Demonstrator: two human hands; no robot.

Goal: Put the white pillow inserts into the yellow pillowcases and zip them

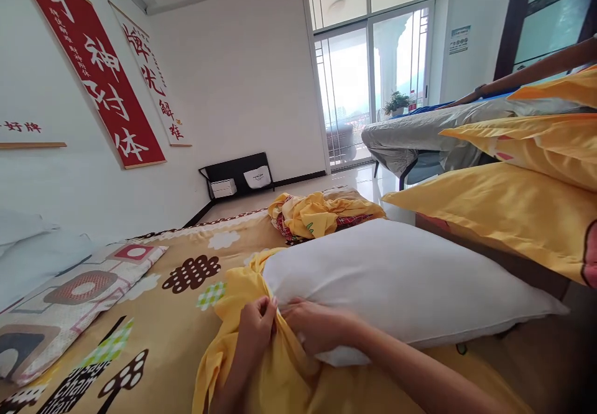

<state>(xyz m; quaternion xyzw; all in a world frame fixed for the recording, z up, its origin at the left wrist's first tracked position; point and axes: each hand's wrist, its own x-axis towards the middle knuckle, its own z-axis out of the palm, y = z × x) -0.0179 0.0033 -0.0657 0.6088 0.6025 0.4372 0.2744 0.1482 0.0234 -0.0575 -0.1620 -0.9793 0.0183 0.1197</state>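
Note:
A plump white pillow lies across the bed in front of me, its left end inside the mouth of a yellow pillowcase. My left hand pinches the edge of the pillowcase opening between thumb and fingers. Just right of it, my right hand is closed on the near left part of the pillow, at the opening. Some of its fingers are hidden by the pillow and the cloth. Loose yellow fabric hangs around my left wrist and below both hands.
Yellow-covered pillows are stacked at the right. Crumpled yellow cloth lies on the patterned bedsheet beyond the pillow. A patterned pillow rests at the left. Another person's arm reaches over a covered table.

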